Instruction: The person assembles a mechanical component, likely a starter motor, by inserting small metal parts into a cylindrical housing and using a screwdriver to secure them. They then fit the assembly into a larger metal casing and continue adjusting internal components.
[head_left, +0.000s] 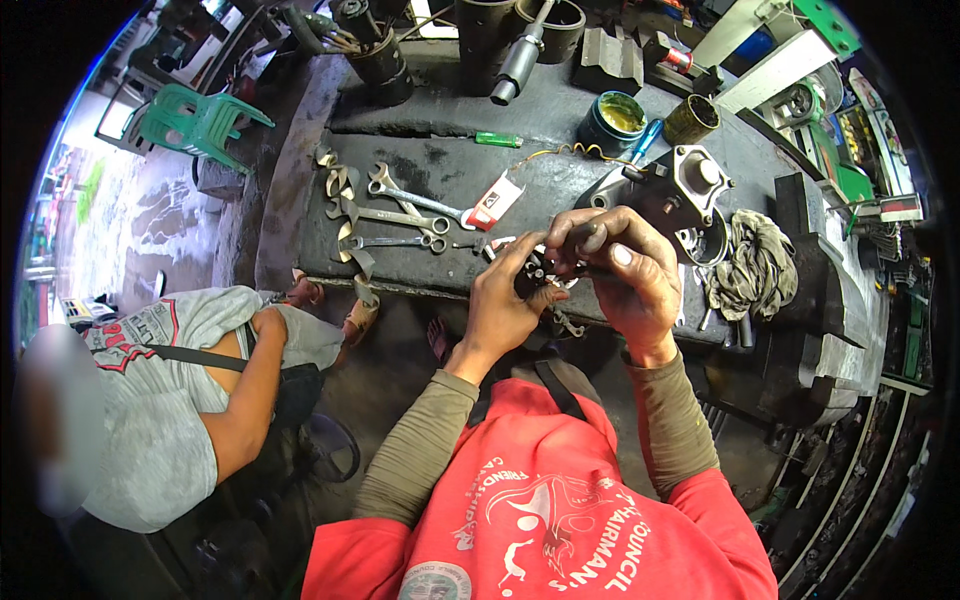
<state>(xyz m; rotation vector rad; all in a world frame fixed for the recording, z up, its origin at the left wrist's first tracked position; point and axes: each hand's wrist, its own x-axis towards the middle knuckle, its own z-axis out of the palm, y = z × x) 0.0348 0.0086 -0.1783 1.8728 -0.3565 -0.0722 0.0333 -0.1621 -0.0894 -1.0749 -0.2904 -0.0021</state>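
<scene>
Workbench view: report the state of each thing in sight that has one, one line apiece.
Left hand: fingers bent around a small metal part
Right hand: fingers curled at that part, grip unclear
Wrenches: lying on the workbench
Green lighter: lying on its side
Blue tub: open, yellowish substance inside
Rag: crumpled, stained
Green chairs: stacked
</scene>
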